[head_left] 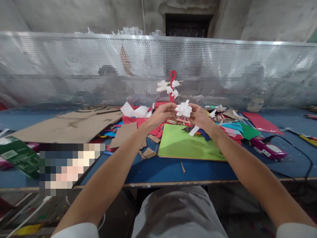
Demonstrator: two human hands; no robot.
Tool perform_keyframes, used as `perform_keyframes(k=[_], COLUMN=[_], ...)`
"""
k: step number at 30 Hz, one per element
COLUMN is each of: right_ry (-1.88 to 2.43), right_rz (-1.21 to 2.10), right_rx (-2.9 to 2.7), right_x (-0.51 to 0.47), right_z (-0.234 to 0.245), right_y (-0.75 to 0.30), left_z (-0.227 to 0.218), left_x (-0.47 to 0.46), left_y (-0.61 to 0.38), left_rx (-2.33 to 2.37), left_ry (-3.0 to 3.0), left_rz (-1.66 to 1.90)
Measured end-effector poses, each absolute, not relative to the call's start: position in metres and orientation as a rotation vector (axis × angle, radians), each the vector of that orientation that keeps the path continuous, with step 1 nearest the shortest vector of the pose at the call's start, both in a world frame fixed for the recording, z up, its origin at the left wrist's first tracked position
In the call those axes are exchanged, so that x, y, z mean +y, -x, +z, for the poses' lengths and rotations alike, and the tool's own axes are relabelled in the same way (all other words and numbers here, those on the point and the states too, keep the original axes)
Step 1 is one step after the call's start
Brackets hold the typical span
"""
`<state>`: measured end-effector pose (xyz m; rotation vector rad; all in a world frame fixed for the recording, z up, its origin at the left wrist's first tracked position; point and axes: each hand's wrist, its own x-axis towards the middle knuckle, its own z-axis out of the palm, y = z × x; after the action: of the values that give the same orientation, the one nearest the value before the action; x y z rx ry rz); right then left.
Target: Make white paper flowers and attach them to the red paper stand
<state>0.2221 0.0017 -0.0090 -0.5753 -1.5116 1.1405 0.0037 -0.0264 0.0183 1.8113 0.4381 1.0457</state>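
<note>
A white paper flower (183, 109) is held up between my two hands, above the blue table. The fingers of my left hand (163, 114) pinch its left side. On its right side, the curled fingers of my right hand (199, 115) close on it. Below the hands lies a sheet of lime-green card (183, 145), with a white paper strip (194, 131) and a dark blue tool (204, 135) near its right part. Just behind stands a red upright piece (172, 96) with several small white flowers (169, 89) around it.
Flat cardboard (74, 124) covers the left side. Coloured paper scraps (232, 129) pile up behind and to the right. A purple corded device (269, 150) lies at the right, beside red card (264, 122). A perforated metal screen (148, 66) stands along the back.
</note>
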Motion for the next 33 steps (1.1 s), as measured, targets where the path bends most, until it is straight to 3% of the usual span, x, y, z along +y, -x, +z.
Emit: perform_keyframes(k=[9,19,33], right_ry=[0.633,0.693,0.684], right_rz=[1.207,1.147,1.222], right_rx=[-1.575,-1.528,-1.481], right_x=[-0.012,-0.022,-0.019], right_z=[-0.005,-0.003,-0.007], right_y=[-0.215,-0.2,-0.199], left_z=[0.021,0.01,0.016], left_x=[-0.048,-0.034,-0.037], left_y=[-0.016,-0.018,-0.011], left_rx=[0.652,0.778,0.969], left_ry=[-2.3,-2.566,-2.28], left_rz=[1.294,1.298,1.333])
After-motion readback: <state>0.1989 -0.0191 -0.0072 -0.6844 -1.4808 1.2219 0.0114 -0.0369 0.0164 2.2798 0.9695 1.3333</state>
